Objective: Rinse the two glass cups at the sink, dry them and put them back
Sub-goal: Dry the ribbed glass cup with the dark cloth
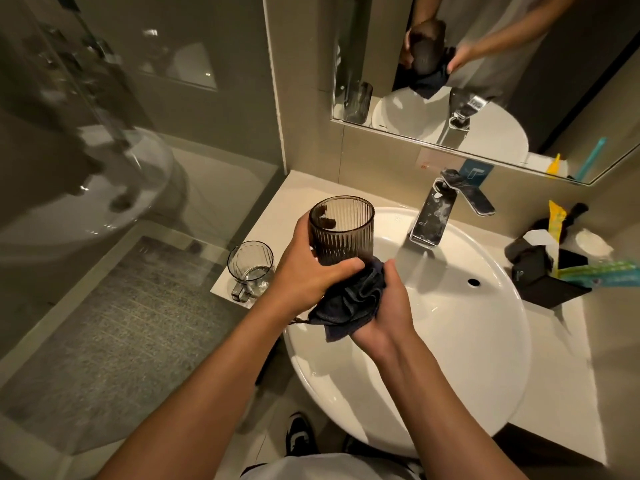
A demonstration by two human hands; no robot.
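Our left hand (304, 271) has its fingers clamped on the ribbed dark glass cup (341, 230), upright over the white sink (450, 341). Our right hand (388, 317) grips a dark cloth (349, 303) at its base. The second cup (250, 266) stands on the pale surface (294, 199) left, under the mirror (519, 81), beside a glass shower wall (86, 98).

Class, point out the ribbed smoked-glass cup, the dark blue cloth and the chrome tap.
Ribbed smoked-glass cup (343, 233): head view, fluted side wall.
Dark blue cloth (349, 301): head view, bunched middle.
Chrome tap (431, 216): head view, spout top.
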